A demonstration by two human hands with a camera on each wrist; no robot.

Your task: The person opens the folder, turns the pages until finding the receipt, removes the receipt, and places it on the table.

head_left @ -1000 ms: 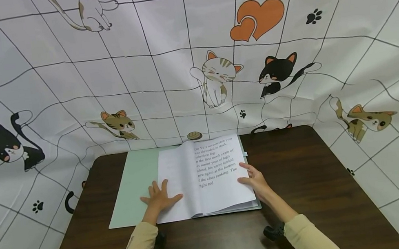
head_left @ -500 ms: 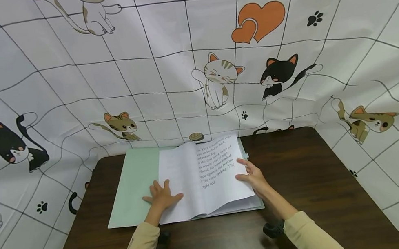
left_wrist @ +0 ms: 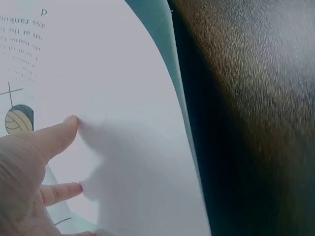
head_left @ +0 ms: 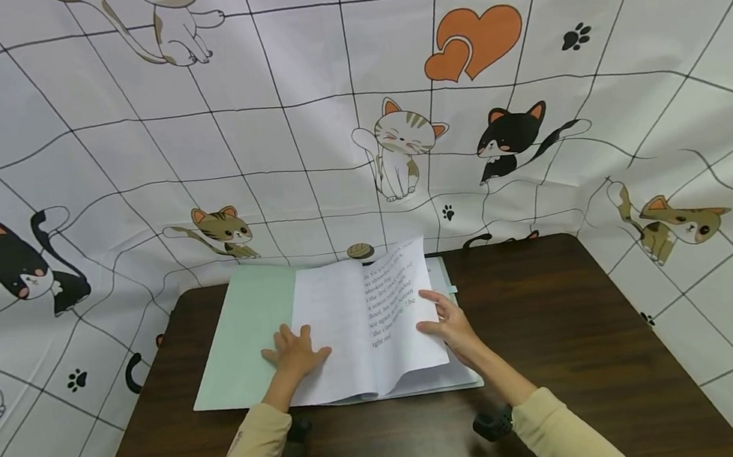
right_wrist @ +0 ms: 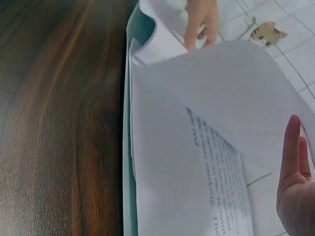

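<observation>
A pale green folder [head_left: 246,302] lies spread on the table with a stack of white sheets in it. My left hand [head_left: 294,356] rests on the left page [head_left: 328,285], fingers spread. In the left wrist view, its thumb and a finger lie against white paper. My right hand [head_left: 449,328] pinches the outer edge of a printed page [head_left: 397,353], which curves up off the stack. Seen from the right wrist, the lifted page [right_wrist: 231,83] bends over another printed sheet [right_wrist: 182,182] beneath, with my right hand [right_wrist: 298,191] at its edge.
The dark wooden table [head_left: 554,328] extends on both sides of the folder. Behind it hangs a white gridded sheet [head_left: 302,138] printed with cats and hearts. A small tab [head_left: 452,289] sticks out at the folder's right edge. Black wrist devices [head_left: 494,423] sit below the hands.
My right hand has moved slightly left, raising the printed page and curling it further toward the middle. More of the sheet beneath shows at the right. The left hand has stayed nearly in place.
</observation>
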